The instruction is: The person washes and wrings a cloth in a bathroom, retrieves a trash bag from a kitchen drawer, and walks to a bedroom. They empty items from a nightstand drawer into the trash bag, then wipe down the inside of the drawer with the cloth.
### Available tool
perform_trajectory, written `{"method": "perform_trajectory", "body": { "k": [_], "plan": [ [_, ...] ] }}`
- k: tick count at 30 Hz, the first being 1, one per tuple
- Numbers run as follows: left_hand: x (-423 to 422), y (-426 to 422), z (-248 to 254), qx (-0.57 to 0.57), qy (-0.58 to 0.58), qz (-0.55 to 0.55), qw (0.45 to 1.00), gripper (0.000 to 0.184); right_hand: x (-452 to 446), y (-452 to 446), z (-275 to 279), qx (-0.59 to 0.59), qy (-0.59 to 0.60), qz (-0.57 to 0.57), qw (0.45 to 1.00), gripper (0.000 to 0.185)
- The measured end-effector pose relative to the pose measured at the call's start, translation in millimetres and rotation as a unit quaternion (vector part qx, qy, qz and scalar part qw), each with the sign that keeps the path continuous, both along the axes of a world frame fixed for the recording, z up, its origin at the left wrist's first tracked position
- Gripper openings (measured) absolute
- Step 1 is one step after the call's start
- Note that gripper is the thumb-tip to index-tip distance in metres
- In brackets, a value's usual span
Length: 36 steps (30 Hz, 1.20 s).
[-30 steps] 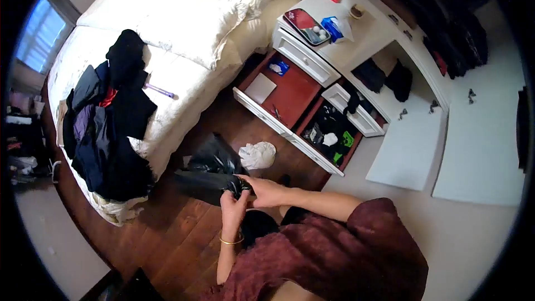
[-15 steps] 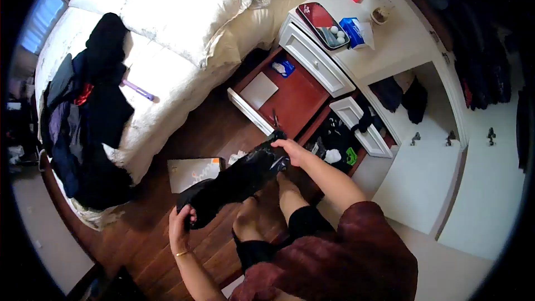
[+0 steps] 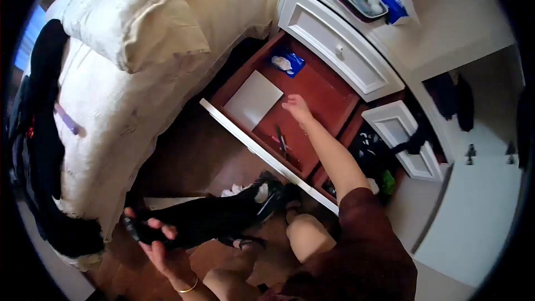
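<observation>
My left hand grips one end of a long black limp item, perhaps a bag or garment; I cannot tell which. Its other end, partly shiny, droops toward the floor near my feet. Over the pulled-out drawer, my right hand reaches with fingers apart and nothing visible in them. It is close to the right corner of a flat white rectangular thing in that drawer. A blue packet with white showing and a thin dark tool also lie there.
A second open drawer holds dark clothing and something green. On the cabinet top are a case with white balls and a blue tissue pack. The bed at left bears dark clothes and a purple stick.
My right hand has let go of the black item and moved up over the drawer. The left hand keeps its end, lower and further left. The view has shifted closer to the drawers.
</observation>
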<state>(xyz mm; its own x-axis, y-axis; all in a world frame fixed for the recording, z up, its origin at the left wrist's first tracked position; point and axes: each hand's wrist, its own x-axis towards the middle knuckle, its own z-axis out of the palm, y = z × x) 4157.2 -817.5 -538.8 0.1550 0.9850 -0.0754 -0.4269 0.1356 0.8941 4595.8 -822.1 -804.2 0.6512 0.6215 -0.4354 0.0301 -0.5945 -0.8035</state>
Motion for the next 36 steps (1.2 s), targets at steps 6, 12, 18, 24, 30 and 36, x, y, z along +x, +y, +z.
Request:
{"method": "perform_trajectory", "body": {
  "k": [6,12,18,24,30,36],
  "plan": [
    [-0.9,19.2,-77.2,0.138,0.041,-0.009,0.99,0.074,30.3,55.3,-86.2,-0.079,-0.317,0.037,0.945,0.073],
    [7.1,27.4,-95.2,0.113,0.051,0.019,0.992,0.068,31.4,86.0,-83.0,0.1,-0.16,0.145,0.971,0.041],
    [30.1,38.7,-136.5,-0.093,0.115,0.016,0.989,0.029,-62.1,31.3,59.2,0.348,-0.439,0.176,0.81,0.026],
    [67.2,39.9,-179.7,-0.178,0.097,-0.122,0.972,0.024,-118.9,-13.8,69.2,0.346,-0.556,0.327,0.681,0.04],
    [112.6,34.5,-206.0,-0.195,0.086,-0.178,0.961,0.019,-150.0,-42.2,60.6,0.277,-0.485,0.352,0.751,0.045],
    [128.4,38.3,-223.8,-0.16,0.058,-0.164,0.972,0.012,-158.7,-46.8,72.3,0.22,-0.435,0.335,0.806,0.058]
  ]
}}
